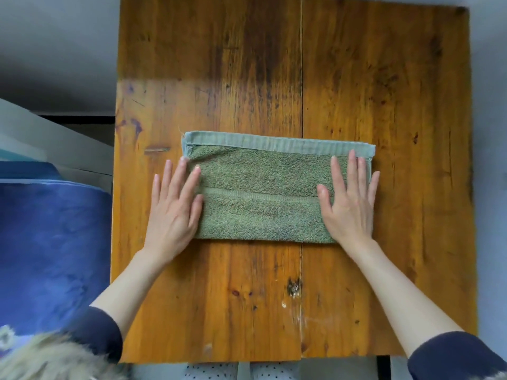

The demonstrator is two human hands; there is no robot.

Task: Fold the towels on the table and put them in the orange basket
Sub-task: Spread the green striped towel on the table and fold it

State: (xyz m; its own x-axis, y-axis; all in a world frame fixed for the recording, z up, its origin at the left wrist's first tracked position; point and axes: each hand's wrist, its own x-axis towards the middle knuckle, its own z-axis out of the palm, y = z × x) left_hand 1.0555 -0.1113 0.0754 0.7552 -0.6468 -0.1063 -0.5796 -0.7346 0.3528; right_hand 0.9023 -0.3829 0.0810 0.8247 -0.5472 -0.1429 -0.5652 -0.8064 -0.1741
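both hands flat on a folded towel (263, 193) mid-table (384, 78).
left hand (175, 204) and right hand (349, 204) press its ends, fingers straight and spread, gripping nothing, likely flattening the fold; no basket in view.

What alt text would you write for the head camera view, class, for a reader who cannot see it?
Two open hands, left hand and right hand, press flat on the ends of a folded green towel lying on a worn wooden table. Blue fabric sits left of the table.
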